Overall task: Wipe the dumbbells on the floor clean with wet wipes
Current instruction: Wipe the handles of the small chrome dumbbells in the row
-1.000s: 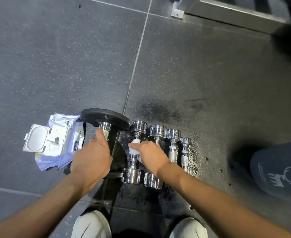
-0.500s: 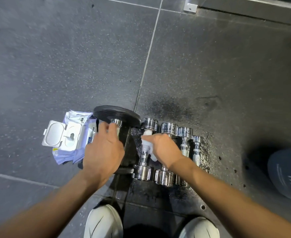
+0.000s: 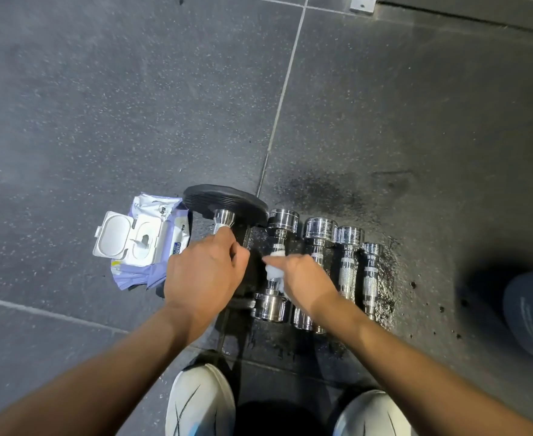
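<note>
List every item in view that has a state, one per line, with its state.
wet wipe pack: on the floor, lid flipped open.
black-plate dumbbell: handle gripped by the left hand.
wet wipe: bunched, pressed on a handle by the right hand.
largest chrome dumbbell: lying flat, being wiped.
three smaller chrome dumbbells: lying side by side, untouched.
floor: wet around the dumbbells.

The left hand (image 3: 204,272) hides the black dumbbell's (image 3: 224,201) handle; pack (image 3: 152,243) print unreadable.
</note>
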Motion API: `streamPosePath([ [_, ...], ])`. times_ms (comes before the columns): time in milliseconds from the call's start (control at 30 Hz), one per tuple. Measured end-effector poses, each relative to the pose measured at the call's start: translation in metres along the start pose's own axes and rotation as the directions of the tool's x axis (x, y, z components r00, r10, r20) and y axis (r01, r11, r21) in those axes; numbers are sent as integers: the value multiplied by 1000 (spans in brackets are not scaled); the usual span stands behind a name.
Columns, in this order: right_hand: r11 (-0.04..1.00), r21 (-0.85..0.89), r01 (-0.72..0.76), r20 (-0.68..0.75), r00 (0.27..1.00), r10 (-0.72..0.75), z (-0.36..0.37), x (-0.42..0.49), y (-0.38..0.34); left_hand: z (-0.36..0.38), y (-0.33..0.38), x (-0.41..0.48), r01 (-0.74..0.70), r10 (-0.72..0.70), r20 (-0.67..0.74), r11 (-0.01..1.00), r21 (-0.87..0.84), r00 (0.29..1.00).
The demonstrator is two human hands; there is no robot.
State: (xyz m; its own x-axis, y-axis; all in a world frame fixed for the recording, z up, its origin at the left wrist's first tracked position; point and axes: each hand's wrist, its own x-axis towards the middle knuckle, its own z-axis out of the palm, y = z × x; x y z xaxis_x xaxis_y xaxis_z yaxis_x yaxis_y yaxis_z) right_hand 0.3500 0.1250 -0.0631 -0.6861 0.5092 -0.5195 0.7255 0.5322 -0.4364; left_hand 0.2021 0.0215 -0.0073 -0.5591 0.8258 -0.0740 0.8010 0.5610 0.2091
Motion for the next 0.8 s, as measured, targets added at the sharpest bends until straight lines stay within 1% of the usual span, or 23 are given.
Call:
streamPosePath([
  [67, 1000, -13, 9, 80, 997, -8, 4, -6, -2, -1, 0, 0, 8, -9, 14, 1000, 17, 1000],
  [133, 999, 37, 15, 85, 996, -18, -4, -5, -1, -1, -1, 0, 22, -23, 19, 999, 27, 1000],
  [167, 998, 65, 12, 50, 999, -15, -11, -2, 3, -1, -2, 0, 27, -28, 21, 999, 28, 999],
  [233, 998, 59, 14, -96, 995, -8, -27, 9, 8, -2, -3, 0, 35, -36, 29, 999, 23, 999],
  [300, 997, 27, 72, -234, 970, -64, -35, 14, 7, -4, -4, 0, 48, -49, 43, 999, 15, 998],
  [333, 995, 16, 102, -274, 957, -94, -36, 13, 4, -4, -5, 0, 53, -54, 44, 999, 11, 998],
  [433, 983, 71, 171, -359, 924, -135, -38, 6, -2, -5, -4, 0, 56, -56, 52, 998, 1, 997],
  [467, 978, 70, 195, -404, 902, -151, -38, 7, 0, -5, -4, 0, 59, -58, 59, 998, -4, 997],
  [567, 975, 47, 219, -584, 797, -151, -41, 21, 12, -6, -4, 0, 64, -63, 71, 998, -17, 996],
  [667, 967, 3, 254, -686, 704, -183, -48, 41, 23, -7, -3, 0, 63, -61, 68, 998, -16, 996],
  [700, 968, -4, 253, -693, 697, -185, -50, 46, 26, -7, -3, 0, 63, -62, 71, 998, -15, 996],
  [733, 970, -12, 241, -680, 710, -185, -50, 52, 29, -7, -3, 0, 67, -66, 73, 998, -16, 995],
  [800, 977, -48, 209, -614, 765, -194, -45, 56, 30, -5, -3, 1, 84, -82, 70, 996, -23, 994],
])
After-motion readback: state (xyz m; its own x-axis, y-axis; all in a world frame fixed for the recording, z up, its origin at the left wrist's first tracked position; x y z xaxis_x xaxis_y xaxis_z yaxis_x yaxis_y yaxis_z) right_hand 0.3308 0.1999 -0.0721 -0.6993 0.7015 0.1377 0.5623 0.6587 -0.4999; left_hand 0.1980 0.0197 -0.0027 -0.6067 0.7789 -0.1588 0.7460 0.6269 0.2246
